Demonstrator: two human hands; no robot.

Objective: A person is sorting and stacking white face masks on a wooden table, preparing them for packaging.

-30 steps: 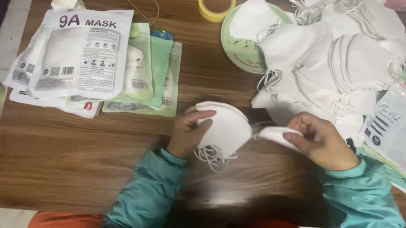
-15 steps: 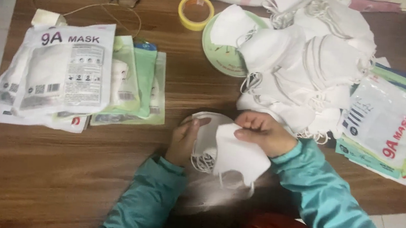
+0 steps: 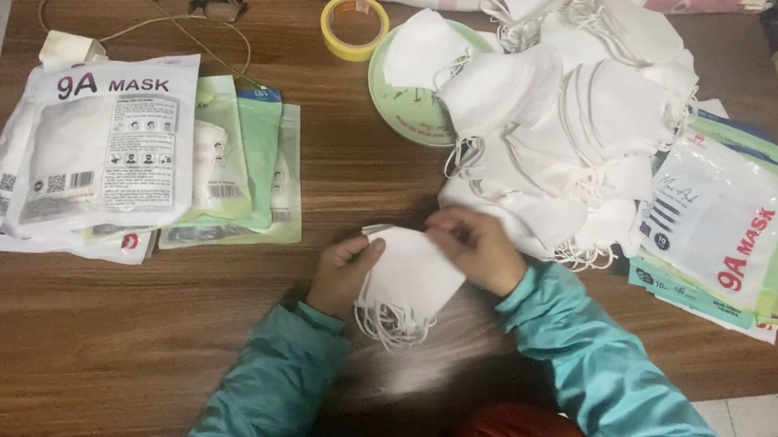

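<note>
masks: a small stack of folded white masks [image 3: 410,271] held just above the table [image 3: 201,353], right in front of the person, between both hands.
left hand: [image 3: 342,271] closed on the stack's left edge, thumb on top.
right hand: [image 3: 473,247] fingers pinched on the stack's upper right edge.
long axis: runs from upper left to lower right, ear loops [image 3: 385,319] dangling at the near end.
nearer hand: both touch it; neither is closer.
pile: loose white masks [image 3: 561,140] lie beyond the right hand, near it.
packs: [image 3: 116,156] filled pouches sit well left of the left hand.
</note>
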